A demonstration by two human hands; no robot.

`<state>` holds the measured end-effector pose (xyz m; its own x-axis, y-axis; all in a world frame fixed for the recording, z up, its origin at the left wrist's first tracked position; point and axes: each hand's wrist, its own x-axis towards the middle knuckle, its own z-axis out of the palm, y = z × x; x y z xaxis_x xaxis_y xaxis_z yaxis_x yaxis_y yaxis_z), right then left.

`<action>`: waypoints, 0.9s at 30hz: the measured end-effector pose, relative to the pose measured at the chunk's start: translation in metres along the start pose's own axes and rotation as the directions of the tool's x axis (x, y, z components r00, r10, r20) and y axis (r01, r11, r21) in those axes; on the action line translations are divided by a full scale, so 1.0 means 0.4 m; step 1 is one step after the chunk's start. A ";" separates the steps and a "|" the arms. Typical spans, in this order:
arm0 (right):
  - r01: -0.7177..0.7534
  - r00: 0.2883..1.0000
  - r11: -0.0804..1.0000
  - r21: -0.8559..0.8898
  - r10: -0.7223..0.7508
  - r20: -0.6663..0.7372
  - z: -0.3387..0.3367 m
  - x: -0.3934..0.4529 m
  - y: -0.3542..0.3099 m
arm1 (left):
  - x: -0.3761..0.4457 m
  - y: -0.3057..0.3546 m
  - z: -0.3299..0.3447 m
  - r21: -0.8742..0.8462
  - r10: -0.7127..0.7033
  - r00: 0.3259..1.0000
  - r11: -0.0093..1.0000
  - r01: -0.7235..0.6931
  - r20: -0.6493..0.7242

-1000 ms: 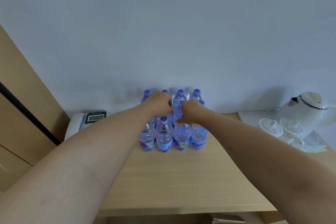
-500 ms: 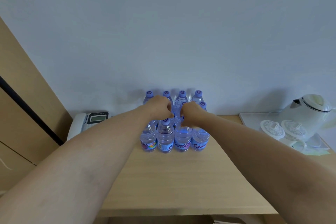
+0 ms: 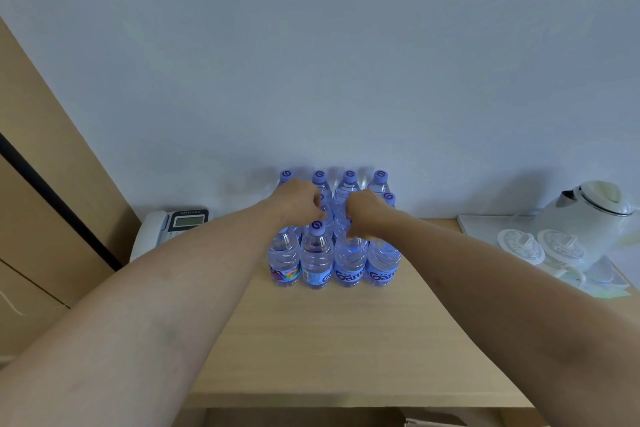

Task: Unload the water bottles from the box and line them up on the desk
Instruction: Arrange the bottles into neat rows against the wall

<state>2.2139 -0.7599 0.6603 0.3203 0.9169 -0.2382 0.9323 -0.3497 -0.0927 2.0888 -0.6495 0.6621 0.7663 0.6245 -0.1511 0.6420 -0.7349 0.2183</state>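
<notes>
Water bottles [image 3: 316, 258]: block on desk [image 3: 332, 340], unmoved. Left hand [image 3: 298, 201], right hand [image 3: 363, 215]: still curled over middle-row tops; grip unclear. Lining-up nearly finished.

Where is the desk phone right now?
In the head view, the desk phone sits at the desk's far left, against the wall, left of the bottles.
</notes>
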 end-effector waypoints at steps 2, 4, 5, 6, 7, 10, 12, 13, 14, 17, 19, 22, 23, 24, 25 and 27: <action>0.004 1.000 1.000 -0.018 -0.004 0.006 -0.003 0.000 -0.001 | 0.000 -0.002 0.000 0.002 0.007 1.000 1.000 -0.007 -0.013; 0.014 1.000 0.999 -0.029 -0.014 0.008 -0.001 0.003 -0.001 | 0.000 -0.005 0.001 -0.004 0.008 1.000 1.000 -0.008 -0.014; 0.015 1.000 0.999 -0.032 -0.015 0.006 -0.001 0.005 -0.001 | 0.000 -0.008 0.002 -0.010 0.008 1.000 1.000 -0.008 -0.012; 0.014 1.000 0.999 -0.034 -0.014 0.005 0.000 0.006 -0.001 | 0.000 -0.011 0.002 -0.018 0.006 1.000 1.000 -0.006 -0.009; 0.011 1.000 0.999 -0.038 -0.011 0.009 -0.001 0.007 -0.002 | 0.000 -0.014 0.003 -0.026 0.002 1.000 1.000 -0.003 -0.006; 0.025 0.999 0.998 -0.058 -0.023 0.035 -0.009 0.006 -0.009 | -0.001 -0.024 0.006 -0.040 -0.008 1.000 0.999 0.007 -0.003; 0.048 0.999 0.997 -0.067 -0.047 0.025 -0.013 0.008 -0.023 | -0.006 -0.030 0.006 -0.031 -0.010 1.000 0.999 0.009 -0.002; 0.069 0.998 0.995 -0.072 -0.068 0.015 -0.012 0.011 -0.033 | -0.007 -0.033 0.005 -0.028 -0.009 1.000 1.000 0.009 -0.006; 0.104 0.995 0.993 -0.064 -0.103 0.007 -0.009 0.013 -0.044 | -0.009 -0.038 0.005 -0.029 -0.010 1.000 1.000 0.010 -0.011; 0.190 0.981 0.982 -0.010 -0.190 -0.032 0.007 0.024 -0.084 | -0.014 -0.059 -0.001 -0.032 -0.018 0.999 0.999 0.017 -0.037; 0.192 0.979 0.981 0.009 -0.191 -0.071 0.018 0.030 -0.107 | -0.022 -0.077 -0.005 -0.040 -0.028 0.997 0.999 0.025 -0.074; 0.149 0.984 0.989 0.002 -0.148 -0.102 0.037 0.038 -0.128 | -0.037 -0.107 -0.010 -0.075 -0.072 0.988 0.995 0.063 -0.133; 0.136 0.986 0.991 0.005 -0.135 -0.100 0.040 0.039 -0.134 | -0.043 -0.117 -0.012 -0.087 -0.090 0.984 0.993 0.077 -0.151; 0.128 0.987 0.992 0.006 -0.127 -0.098 0.043 0.039 -0.138 | -0.048 -0.128 -0.014 -0.103 -0.105 0.980 0.991 0.088 -0.170; 0.116 0.989 0.993 0.009 -0.115 -0.097 0.043 0.039 -0.140 | -0.052 -0.137 -0.014 -0.122 -0.116 0.975 0.988 0.095 -0.188; 0.115 0.988 0.993 0.009 -0.114 -0.105 0.042 0.039 -0.144 | -0.062 -0.160 -0.012 -0.153 -0.127 0.967 0.984 0.094 -0.220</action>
<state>2.1624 -0.7287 0.6456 0.2279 0.9659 -0.1232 0.9615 -0.2432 -0.1283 2.0287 -0.6166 0.6565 0.6539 0.7556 0.0384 0.7000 -0.6235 0.3481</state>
